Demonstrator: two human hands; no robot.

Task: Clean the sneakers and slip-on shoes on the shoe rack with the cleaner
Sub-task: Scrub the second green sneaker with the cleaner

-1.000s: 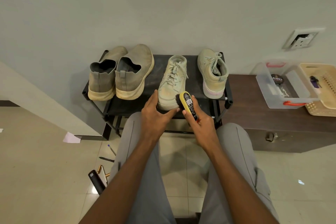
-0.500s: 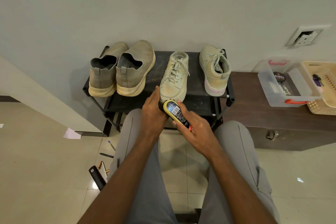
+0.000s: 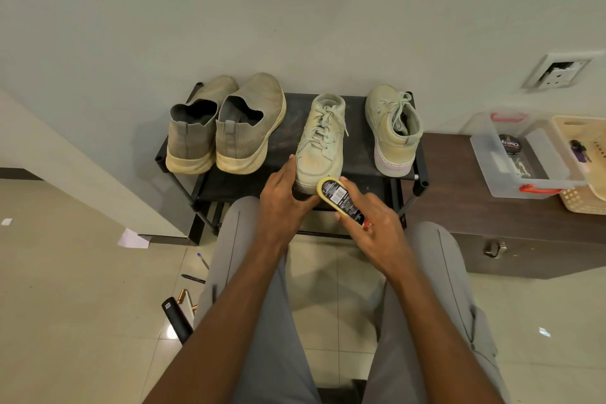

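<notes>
On the black shoe rack (image 3: 288, 108) stand two grey slip-on shoes (image 3: 226, 128) at the left and two pale green sneakers. One sneaker (image 3: 323, 141) points its toe at me; the other sneaker (image 3: 393, 131) stands at the right end. My left hand (image 3: 283, 203) holds the toe of the middle sneaker, thumb along its left side. My right hand (image 3: 373, 229) grips a yellow cleaner bottle (image 3: 341, 200) with a black label, its applicator end pressed against the sneaker's toe.
A dark wooden cabinet (image 3: 475, 203) stands right of the rack with a clear plastic box (image 3: 511, 174) and a beige basket (image 3: 583, 197) on it. Pens (image 3: 196, 272) and a black cylinder (image 3: 177, 318) lie on the tiled floor at the left. My knees are below the rack.
The cleaner bottle has swung from upright at the toe's right side to a slant across the front of the toe. My left hand has stayed on the sneaker.
</notes>
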